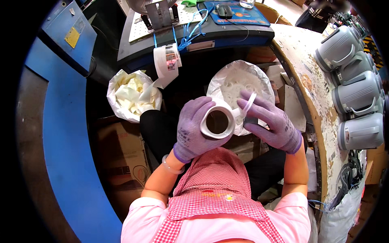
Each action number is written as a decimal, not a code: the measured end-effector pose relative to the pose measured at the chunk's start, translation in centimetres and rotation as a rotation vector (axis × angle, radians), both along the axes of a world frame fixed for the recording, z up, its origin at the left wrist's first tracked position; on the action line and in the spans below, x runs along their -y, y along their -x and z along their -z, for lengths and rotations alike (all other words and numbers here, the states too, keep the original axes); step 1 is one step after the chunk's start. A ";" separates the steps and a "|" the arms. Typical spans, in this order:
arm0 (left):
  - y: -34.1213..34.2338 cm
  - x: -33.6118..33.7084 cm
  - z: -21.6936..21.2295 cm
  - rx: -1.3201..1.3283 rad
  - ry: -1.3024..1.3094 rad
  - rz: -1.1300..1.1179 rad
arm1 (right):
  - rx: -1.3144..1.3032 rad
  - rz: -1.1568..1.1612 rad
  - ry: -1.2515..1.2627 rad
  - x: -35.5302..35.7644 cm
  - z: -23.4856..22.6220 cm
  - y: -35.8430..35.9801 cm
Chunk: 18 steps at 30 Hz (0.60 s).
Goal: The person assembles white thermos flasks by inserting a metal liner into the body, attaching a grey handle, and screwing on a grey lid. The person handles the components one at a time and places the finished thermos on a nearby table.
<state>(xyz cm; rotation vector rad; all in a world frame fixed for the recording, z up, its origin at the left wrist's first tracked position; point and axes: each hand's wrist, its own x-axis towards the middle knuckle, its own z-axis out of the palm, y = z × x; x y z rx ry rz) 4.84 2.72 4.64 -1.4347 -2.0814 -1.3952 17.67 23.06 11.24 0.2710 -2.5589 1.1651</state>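
- At the far side, a dark desk (255,34) is topped by a blue mat (247,18), with a mouse (224,11) set on it.
- From the desk's near edge a roll of labels (162,67) is hung, tangled blue cords (189,35) seen just to its right.
- Below it, on the left, a white bag (115,110) is filled with pale strips (135,95).
- Farther right, a second bag (261,72) is lined with clear rings (233,90); its near part is blocked from sight by the hands and vessel.
- The right side is bounded by a worn curved bench (298,52), where grey jugs (358,95) are stacked on their sides.
- The left is walled off by a blue panel (60,133).
- Now the white vessel (205,133): it is held in the middle, above the lap, its dark mouth turned upward.
- It is wrapped by the gloved left hand (189,131), fingers pressed together along its left side.
- The gloved right hand (275,125) is reached in from the right, thumb parted from the fingers; a slim white loop (252,100) is met at the fingertips, but whether it is pinched cannot be told.
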 end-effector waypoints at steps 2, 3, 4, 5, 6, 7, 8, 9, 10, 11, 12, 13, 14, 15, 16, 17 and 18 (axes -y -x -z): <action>-0.6 -0.7 0.2 -0.053 -0.020 -0.016 | 0.086 -0.050 0.097 1.4 -0.1 -0.1; -0.8 -0.8 0.0 -0.084 -0.016 -0.026 | 0.004 -0.097 0.012 2.3 -0.3 0.4; -0.9 -0.7 -0.1 -0.085 -0.050 -0.021 | -0.047 -0.103 -0.105 2.7 0.2 1.1; -1.0 -0.7 -0.4 -0.093 -0.054 -0.025 | -0.098 -0.107 -0.222 2.9 0.7 1.5; -1.1 -0.9 -0.7 -0.100 -0.057 -0.029 | -0.032 -0.089 -0.337 3.1 0.4 1.4; -1.4 -1.0 -0.7 -0.100 -0.066 -0.039 | 0.041 -0.075 -0.456 3.2 0.1 1.3; -1.7 -1.0 -0.9 -0.111 -0.033 -0.040 | 0.114 -0.062 -0.574 3.3 -0.1 1.3; -1.9 -1.0 -0.9 -0.116 -0.036 -0.044 | 0.170 -0.048 -0.664 3.6 -0.3 1.5; -2.3 -1.2 -0.9 -0.117 -0.039 -0.040 | 0.232 -0.027 -0.753 4.1 -0.2 1.6; -2.5 -1.3 -0.8 -0.119 -0.042 -0.037 | 0.294 -0.007 -0.841 4.4 -0.2 1.6; -2.5 -1.3 -0.7 -0.080 -0.071 -0.036 | 0.255 -0.018 -0.858 4.2 0.2 1.6; -2.6 -1.2 -0.8 -0.092 -0.071 -0.037 | 0.231 -0.036 -0.837 4.2 0.0 1.5; -2.6 -1.1 -0.8 -0.104 -0.072 -0.038 | 0.207 -0.053 -0.816 4.2 -0.2 1.4; -2.6 -0.9 -0.8 -0.116 -0.071 -0.039 | 0.183 -0.071 -0.794 4.2 -0.4 1.3; -2.6 -1.0 -0.8 -0.136 -0.071 -0.022 | 0.182 -0.082 -0.807 4.2 -0.5 1.2; -2.7 -1.1 -0.7 -0.158 -0.070 -0.002 | 0.254 -0.121 -0.847 4.2 -0.8 1.2; -2.7 -1.1 -0.6 -0.179 -0.069 0.020 | 0.328 -0.158 -0.885 4.3 -1.5 1.2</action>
